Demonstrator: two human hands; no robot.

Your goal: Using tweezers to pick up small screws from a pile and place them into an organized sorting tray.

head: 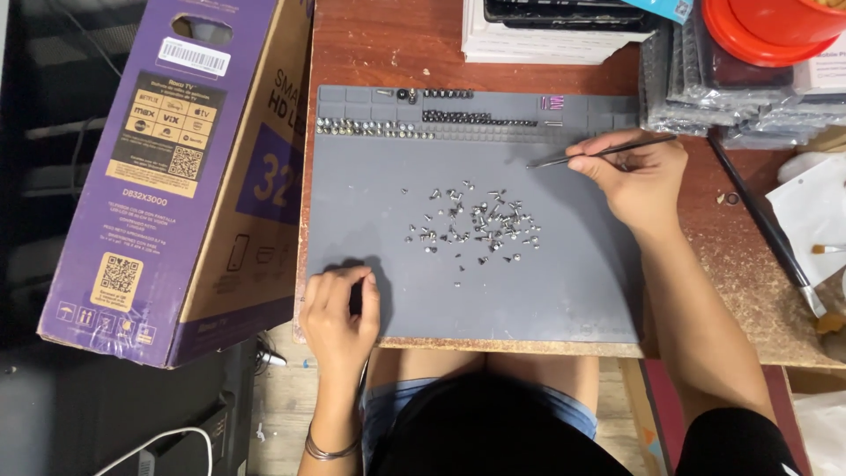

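Seen from above at a worn wooden desk (705,256): right hand (636,174) pinched shut around slim metal tweezers (599,153), tips angled left and hovering just over the upper right part of a grey work mat (573,291); left hand (339,308) curled at the mat's lower left corner, fingers closed around a small dark object, too hidden to identify; thin bracelet (328,451) at that wrist. Scattered across the mat's middle, a loose heap of small silver screws (471,225), well apart from both hands; sorted along the mat's top compartments, rows of more screws and dark bits (414,119). Leaning at left, against the desk edge, a large purple and brown cardboard box (167,176). Stacked at upper right, clear plastic packets (705,79) under a red container (767,26); lying along the right side of the desk, a long black brush (762,220).
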